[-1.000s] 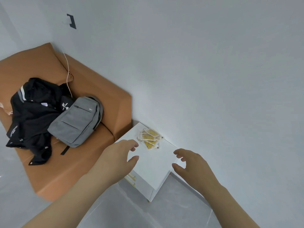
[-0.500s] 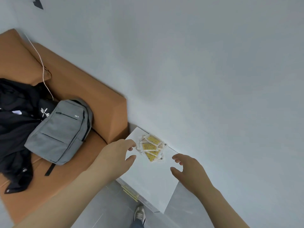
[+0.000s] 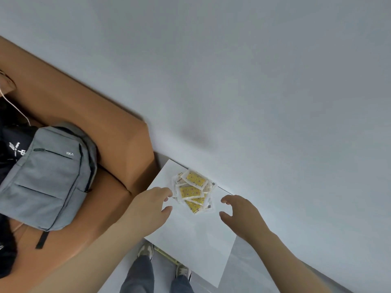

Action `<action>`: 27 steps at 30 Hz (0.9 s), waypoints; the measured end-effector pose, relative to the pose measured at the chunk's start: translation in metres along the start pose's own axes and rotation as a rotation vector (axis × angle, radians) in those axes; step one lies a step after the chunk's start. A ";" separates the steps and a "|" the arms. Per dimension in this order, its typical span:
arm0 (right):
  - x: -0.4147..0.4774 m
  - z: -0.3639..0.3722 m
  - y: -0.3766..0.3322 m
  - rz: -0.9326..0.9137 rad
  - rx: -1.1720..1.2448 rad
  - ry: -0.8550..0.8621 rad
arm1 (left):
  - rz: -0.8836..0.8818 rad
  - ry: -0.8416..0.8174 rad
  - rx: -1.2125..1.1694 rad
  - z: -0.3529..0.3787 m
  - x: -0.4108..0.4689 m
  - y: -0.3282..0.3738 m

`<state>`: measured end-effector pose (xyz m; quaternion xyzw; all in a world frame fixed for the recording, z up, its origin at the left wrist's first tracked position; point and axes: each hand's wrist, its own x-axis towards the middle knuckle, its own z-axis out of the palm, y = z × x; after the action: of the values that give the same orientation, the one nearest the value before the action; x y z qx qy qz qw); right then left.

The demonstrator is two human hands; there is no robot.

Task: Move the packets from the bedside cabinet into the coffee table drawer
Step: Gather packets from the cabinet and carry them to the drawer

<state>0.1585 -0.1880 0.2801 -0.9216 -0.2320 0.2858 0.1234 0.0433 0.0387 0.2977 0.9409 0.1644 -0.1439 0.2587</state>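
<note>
Head camera, looking down over both of my bare arms. My left hand [image 3: 151, 206] is hovering with its fingers loosely curved and its thumb spread apart from them, and it is holding nothing. Just past its fingertips, the packets [image 3: 193, 191] are lying in a small overlapping pile; they are clear-edged sachets with yellow printed faces. I cannot tell whether my forefinger is touching the nearest one. My right hand [image 3: 241, 214] is hovering on the far side of the pile, also relaxed and unclenched, gripping nothing, with a strip of bare surface showing between its fingertips and the packets. The pile is sitting between my two hands on the white top of the bedside cabinet [image 3: 190, 235], at the edge that is meeting the pale wall [image 3: 254, 81] beyond my fingers. Off to the outside of my left hand, an orange sofa [image 3: 118, 140] is standing against the cabinet. A grey backpack [image 3: 46, 176] is lying on its seat, partly over a black jacket [image 3: 8, 144]. Below my wrists, my trouser legs [image 3: 139, 273] and shoes [image 3: 146, 249] are showing at the cabinet's front.
</note>
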 end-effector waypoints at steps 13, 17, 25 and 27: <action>0.088 0.075 -0.006 0.119 0.009 -0.068 | 0.044 -0.196 0.092 0.058 0.098 -0.079; 0.120 0.101 0.001 0.199 0.029 -0.077 | 0.070 -0.202 0.116 0.083 0.123 -0.096; 0.154 0.153 0.026 0.265 0.105 -0.011 | 0.279 -0.192 0.230 0.155 0.197 -0.104; 0.155 0.165 0.033 0.279 0.135 0.009 | 0.302 -0.222 0.320 0.173 0.215 -0.101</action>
<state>0.1869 -0.1242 0.0627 -0.9357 -0.0816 0.3111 0.1452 0.1664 0.0789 0.0341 0.9622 -0.0323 -0.2305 0.1415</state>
